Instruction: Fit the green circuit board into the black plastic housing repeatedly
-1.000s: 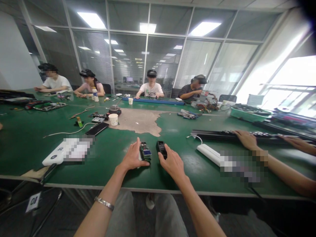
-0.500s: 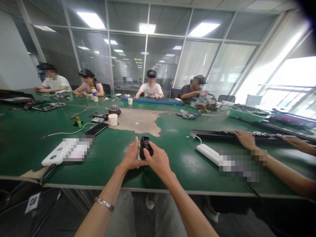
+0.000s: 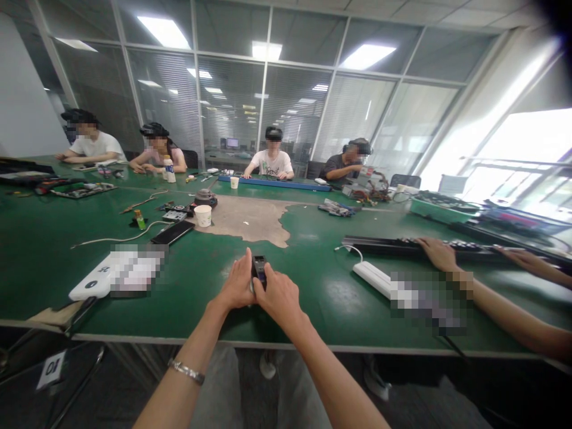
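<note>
The black plastic gadget [image 3: 259, 268] looks pretty matt, with a small glossy screen on it. The green worktop [image 3: 308, 316] has a smooth, shiny coating, broken by a rough tan patch [image 3: 243, 223]. There's glossy white plastic on the power strip [image 3: 370, 279], plain paper on the cup [image 3: 202, 215], and a polished metal bracelet [image 3: 186, 372]

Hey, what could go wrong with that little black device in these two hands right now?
The black electronic unit is small and pinched between the left hand and right hand, so it could slip and drop onto the green workbench. Its small screen also sits close to the fingers, so a hard squeeze might mark or crack it.
</note>
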### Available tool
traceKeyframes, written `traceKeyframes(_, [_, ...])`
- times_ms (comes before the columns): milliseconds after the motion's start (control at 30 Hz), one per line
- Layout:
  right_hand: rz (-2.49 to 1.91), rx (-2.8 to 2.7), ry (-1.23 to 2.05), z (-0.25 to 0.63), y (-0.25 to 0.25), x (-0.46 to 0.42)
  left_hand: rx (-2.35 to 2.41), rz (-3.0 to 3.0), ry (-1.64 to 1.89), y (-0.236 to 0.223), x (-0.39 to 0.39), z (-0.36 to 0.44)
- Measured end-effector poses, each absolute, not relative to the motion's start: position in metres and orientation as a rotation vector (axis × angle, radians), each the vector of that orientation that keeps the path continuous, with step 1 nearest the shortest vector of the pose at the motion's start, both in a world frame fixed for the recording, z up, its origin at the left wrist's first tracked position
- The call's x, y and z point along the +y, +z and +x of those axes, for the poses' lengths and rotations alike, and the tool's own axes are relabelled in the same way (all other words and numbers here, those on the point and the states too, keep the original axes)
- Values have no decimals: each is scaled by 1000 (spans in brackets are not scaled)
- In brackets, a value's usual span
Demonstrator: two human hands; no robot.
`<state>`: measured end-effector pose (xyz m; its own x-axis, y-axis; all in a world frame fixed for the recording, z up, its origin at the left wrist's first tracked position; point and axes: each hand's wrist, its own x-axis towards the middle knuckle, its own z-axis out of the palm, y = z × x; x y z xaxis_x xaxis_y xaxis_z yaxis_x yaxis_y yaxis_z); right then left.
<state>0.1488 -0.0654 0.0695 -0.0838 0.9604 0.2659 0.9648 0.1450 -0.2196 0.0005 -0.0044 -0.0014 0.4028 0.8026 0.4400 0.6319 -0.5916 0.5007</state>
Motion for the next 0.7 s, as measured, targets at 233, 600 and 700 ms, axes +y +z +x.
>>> traceKeyframes(233, [-1789,-2086,35,153,67,-64,1257,2401,979,-3,-3,0])
traceKeyframes(600, [-1729,-1769,7,188,74,-58,1297,2365,955,3,-5,0])
traceKeyframes(700, [-1776,-1752,-29,203,62,-58,1320,2372,908,3,-4,1])
